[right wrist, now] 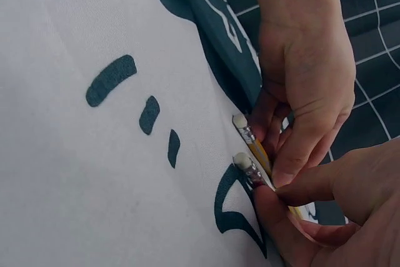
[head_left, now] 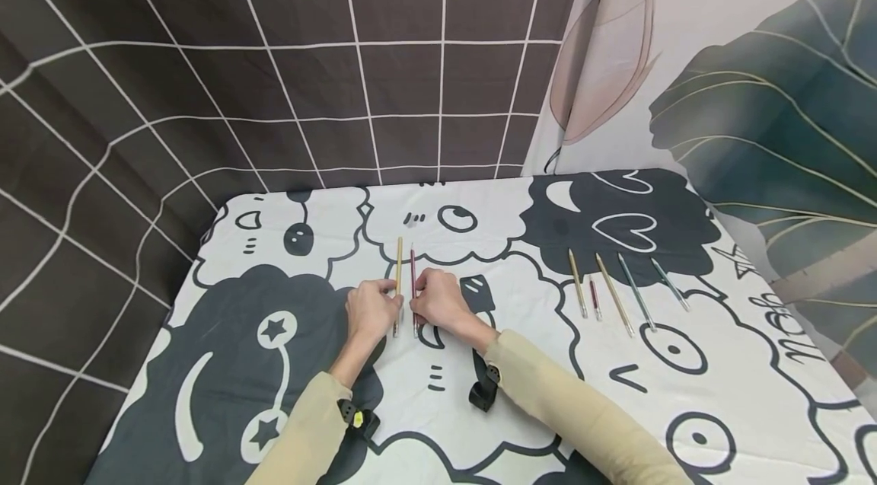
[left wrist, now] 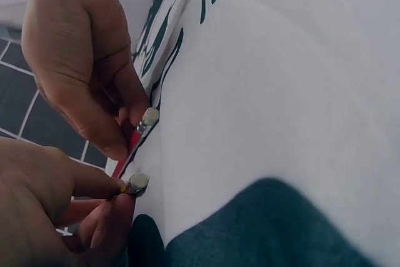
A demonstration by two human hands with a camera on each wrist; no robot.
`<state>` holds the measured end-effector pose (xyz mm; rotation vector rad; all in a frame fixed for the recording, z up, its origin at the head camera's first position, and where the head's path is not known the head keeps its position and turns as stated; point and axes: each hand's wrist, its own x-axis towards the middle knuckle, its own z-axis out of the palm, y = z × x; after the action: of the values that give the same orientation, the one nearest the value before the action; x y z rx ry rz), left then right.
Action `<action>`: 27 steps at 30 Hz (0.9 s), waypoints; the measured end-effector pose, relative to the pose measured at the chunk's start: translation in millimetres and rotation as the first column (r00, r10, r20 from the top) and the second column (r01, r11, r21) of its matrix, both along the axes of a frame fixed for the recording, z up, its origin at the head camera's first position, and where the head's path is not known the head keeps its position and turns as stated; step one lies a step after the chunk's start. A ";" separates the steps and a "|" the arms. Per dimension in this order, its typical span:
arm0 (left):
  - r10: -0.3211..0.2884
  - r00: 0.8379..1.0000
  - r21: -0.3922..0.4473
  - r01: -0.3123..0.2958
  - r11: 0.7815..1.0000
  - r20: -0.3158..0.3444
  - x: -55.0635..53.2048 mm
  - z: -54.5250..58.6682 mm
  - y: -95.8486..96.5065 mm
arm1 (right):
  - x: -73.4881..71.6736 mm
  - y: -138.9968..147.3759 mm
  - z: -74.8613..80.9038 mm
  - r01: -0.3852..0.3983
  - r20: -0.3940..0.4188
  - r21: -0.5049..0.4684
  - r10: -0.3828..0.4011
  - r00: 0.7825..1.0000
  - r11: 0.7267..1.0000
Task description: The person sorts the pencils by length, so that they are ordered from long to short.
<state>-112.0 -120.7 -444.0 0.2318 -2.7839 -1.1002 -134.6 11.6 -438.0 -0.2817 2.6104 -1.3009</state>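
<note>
Side by side on the patterned cloth lie a yellow pencil [head_left: 400, 264] and a red pencil [head_left: 413, 269], both with white eraser ends toward the person. My left hand [head_left: 372, 310] pinches the yellow pencil between thumb and fingers near its eraser end. Just to its right, my right hand [head_left: 441, 299] pinches the red pencil. In the left wrist view, the yellow pencil's eraser [left wrist: 138, 182] sticks out from the left fingertips, close by the red pencil's eraser [left wrist: 150, 115]. The right wrist view shows the two eraser ends nearly level, a small gap between them.
On the right, several pencils lie apart in a row: a yellow one [head_left: 577, 283], a short red one [head_left: 594, 298], a longer yellow one [head_left: 614, 295] and green ones [head_left: 636, 291]. A dark gridded curtain [head_left: 404, 81] hangs behind the cloth-covered surface [head_left: 493, 394].
</note>
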 end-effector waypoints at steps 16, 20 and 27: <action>-0.020 1.000 0.012 0.020 1.000 0.019 1.3 0.5 -0.5 | 0.2 -2.1 1.2 -0.024 -0.020 -0.002 0.024 1.000 1.000; -0.022 1.000 0.006 0.022 1.000 0.011 0.8 -0.7 -1.5 | -0.2 -2.6 1.3 -0.028 -0.025 0.005 0.028 0.999 1.000; -0.022 1.000 0.005 0.022 1.000 0.007 -1.6 -1.4 -2.0 | -1.2 -2.4 3.2 -0.021 -0.037 0.029 0.023 0.999 0.999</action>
<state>-113.6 -122.7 -445.4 0.2061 -2.7964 -1.1133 -135.7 9.1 -434.8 -0.3321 2.6469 -1.2614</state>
